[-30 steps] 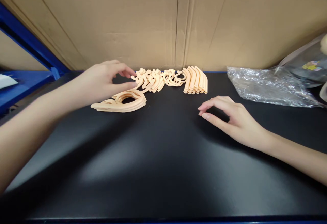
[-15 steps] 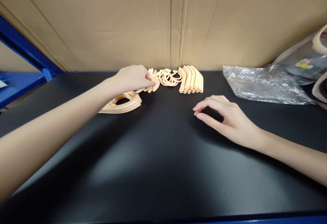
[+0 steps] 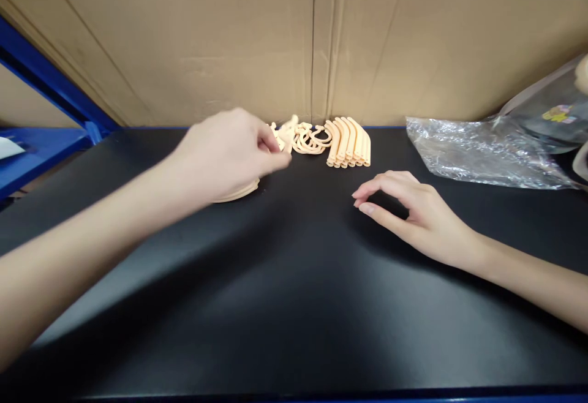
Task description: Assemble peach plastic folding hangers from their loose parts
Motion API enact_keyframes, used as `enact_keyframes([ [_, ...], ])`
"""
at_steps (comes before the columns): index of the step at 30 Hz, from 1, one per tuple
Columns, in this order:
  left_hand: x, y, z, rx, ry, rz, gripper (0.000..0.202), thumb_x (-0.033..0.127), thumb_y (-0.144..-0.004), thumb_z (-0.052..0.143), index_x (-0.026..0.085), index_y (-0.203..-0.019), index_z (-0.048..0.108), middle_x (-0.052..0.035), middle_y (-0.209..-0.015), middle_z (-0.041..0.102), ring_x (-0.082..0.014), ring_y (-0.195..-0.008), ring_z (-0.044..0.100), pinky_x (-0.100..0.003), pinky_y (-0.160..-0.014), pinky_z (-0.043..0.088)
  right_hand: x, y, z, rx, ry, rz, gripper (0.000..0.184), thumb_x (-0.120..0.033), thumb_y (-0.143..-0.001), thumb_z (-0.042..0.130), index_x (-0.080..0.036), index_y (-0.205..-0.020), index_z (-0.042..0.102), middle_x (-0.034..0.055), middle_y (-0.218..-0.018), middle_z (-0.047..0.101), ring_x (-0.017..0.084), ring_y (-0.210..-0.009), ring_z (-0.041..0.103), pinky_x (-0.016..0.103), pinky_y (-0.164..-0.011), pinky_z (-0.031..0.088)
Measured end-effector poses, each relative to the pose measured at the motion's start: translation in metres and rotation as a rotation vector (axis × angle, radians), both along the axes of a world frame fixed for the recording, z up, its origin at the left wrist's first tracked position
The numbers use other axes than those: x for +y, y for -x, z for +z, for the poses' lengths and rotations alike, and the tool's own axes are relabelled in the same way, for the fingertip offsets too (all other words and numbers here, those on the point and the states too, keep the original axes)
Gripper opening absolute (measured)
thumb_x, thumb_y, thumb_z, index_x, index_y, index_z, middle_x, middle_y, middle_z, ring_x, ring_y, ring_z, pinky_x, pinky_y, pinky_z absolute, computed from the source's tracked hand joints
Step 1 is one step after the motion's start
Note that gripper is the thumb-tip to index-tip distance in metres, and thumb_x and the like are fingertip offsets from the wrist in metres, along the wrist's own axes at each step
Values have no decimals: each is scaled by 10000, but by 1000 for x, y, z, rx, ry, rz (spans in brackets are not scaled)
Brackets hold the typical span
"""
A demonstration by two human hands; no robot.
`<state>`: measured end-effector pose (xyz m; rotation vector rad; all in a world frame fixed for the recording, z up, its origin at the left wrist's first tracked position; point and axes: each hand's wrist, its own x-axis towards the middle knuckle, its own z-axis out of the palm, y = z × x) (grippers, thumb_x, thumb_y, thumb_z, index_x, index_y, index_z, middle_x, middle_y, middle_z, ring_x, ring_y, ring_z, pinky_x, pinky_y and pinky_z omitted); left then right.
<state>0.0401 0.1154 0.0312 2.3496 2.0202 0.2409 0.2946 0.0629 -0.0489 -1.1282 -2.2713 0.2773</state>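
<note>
My left hand [image 3: 229,155] is lifted above the black table [image 3: 285,305], its fingers pinched on a small peach plastic hook piece [image 3: 285,133], blurred by motion. It covers most of a stack of flat peach curved parts [image 3: 241,193] and the pile of hook pieces. Loose peach rings [image 3: 310,139] and a row of peach curved tubes [image 3: 349,143] lie by the back wall. My right hand [image 3: 408,219] rests on the table, fingers curled loosely and apart, holding nothing.
A cardboard wall [image 3: 294,35] closes the back. Crumpled clear plastic bags [image 3: 482,152] lie at the right, with a grey bag [image 3: 551,109] behind them. A blue shelf frame [image 3: 50,94] stands at the left.
My left hand reached to the hook pile, closed on a piece and has now lifted toward me with it. My right hand stayed put.
</note>
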Motion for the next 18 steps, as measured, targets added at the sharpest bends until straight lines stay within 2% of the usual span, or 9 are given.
enact_keyframes([
  [2,-26,-7,-11,19,-1,-136,195,419,-737,585,255,-712,688,13,-665,615,-174,-599,532,-301,-576,335,0,0,0,0,-7,-3,121,-330,-928,540,-253,-997,603,-15,-966,680,174,-916,604,350,-879,422],
  [5,-54,-11,-29,68,-2,-333,150,296,-790,561,221,-697,651,12,-729,616,-161,-633,528,-287,-562,321,0,0,-1,4,-8,-5,124,-333,-925,545,-255,-1001,606,-17,-965,681,174,-911,604,355,-882,422],
  [9,-68,-6,-41,106,-5,-493,127,215,-824,568,196,-718,634,9,-731,576,-152,-635,507,-273,-526,288,0,0,-1,3,7,-1,123,-331,-927,545,-260,-1008,603,-23,-980,677,166,-934,594,349,-894,414],
  [14,-67,-1,-39,99,-3,-515,122,231,-844,570,201,-745,635,10,-758,584,-159,-683,524,-270,-553,293,0,0,-1,6,18,-4,128,-339,-927,542,-258,-1005,604,-16,-992,676,178,-954,591,356,-892,414],
  [18,-55,-2,-24,97,92,-388,177,390,-825,592,228,-786,651,16,-794,629,-173,-706,549,-270,-577,306,0,0,0,2,23,13,126,-334,-933,534,-256,-1003,605,-13,-985,674,176,-949,589,357,-895,408],
])
